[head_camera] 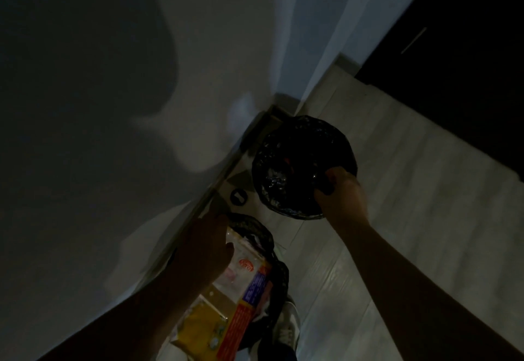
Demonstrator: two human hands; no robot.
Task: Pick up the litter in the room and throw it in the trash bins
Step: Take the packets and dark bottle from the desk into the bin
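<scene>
The room is dim. Two round trash bins lined with black bags stand on the floor by the wall. My right hand point(341, 190) reaches over the near rim of the farther bin point(286, 145) with curled fingers; whether it holds anything is hidden in the dark. My left hand point(209, 250) holds a large plastic wrapper point(235, 298), white, yellow and orange with printing, over the nearer bin point(259, 227). The wrapper covers most of that bin's opening.
A white wall point(141, 77) runs along the left. Pale floor boards point(397, 190) spread to the right, up to a dark cabinet or door point(467, 63). A small round dark object point(239, 196) lies on the floor between the bins. A white shoe point(287, 329) shows below the nearer bin.
</scene>
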